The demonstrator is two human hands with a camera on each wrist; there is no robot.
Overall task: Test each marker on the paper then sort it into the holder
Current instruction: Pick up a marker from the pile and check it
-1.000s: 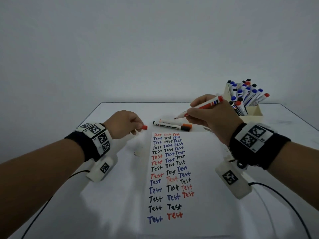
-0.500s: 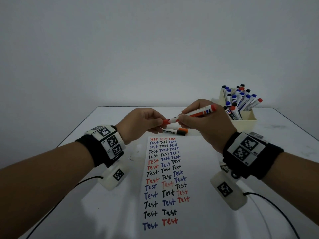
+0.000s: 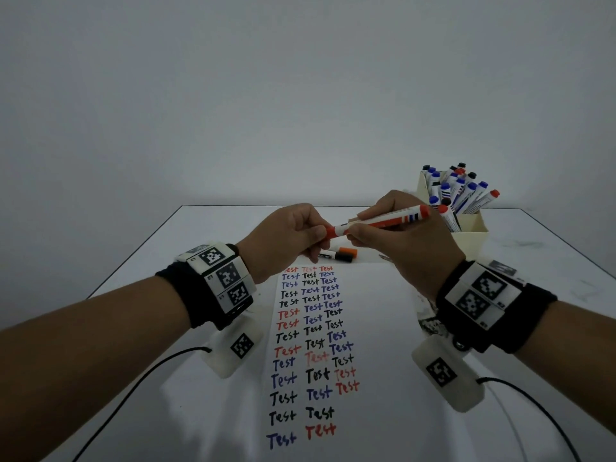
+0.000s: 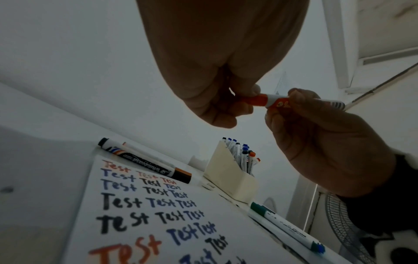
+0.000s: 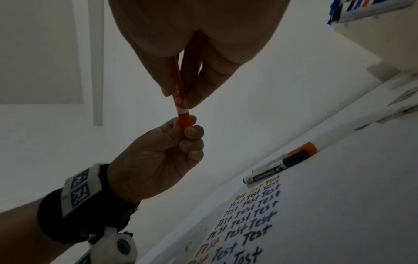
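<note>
Red marker held level in mid-air above far end of paper, between both hands. Right hand wrapped round white barrel, thumb and fingers curled about it; red butt end pointing toward holder. Left hand pinching red cap between thumb and fingertips; cap seated on marker's tip end, white collar visible between cap and right-hand fingers. Paper lying flat on white table, filled with rows of "Test" in red, blue and black. Two markers lying side by side just beyond paper's far edge, one black-capped, one orange-capped. Cream holder standing at far right of table, packed with upright markers, mostly blue-capped. Two further markers lying beside paper's right edge, near holder.
</note>
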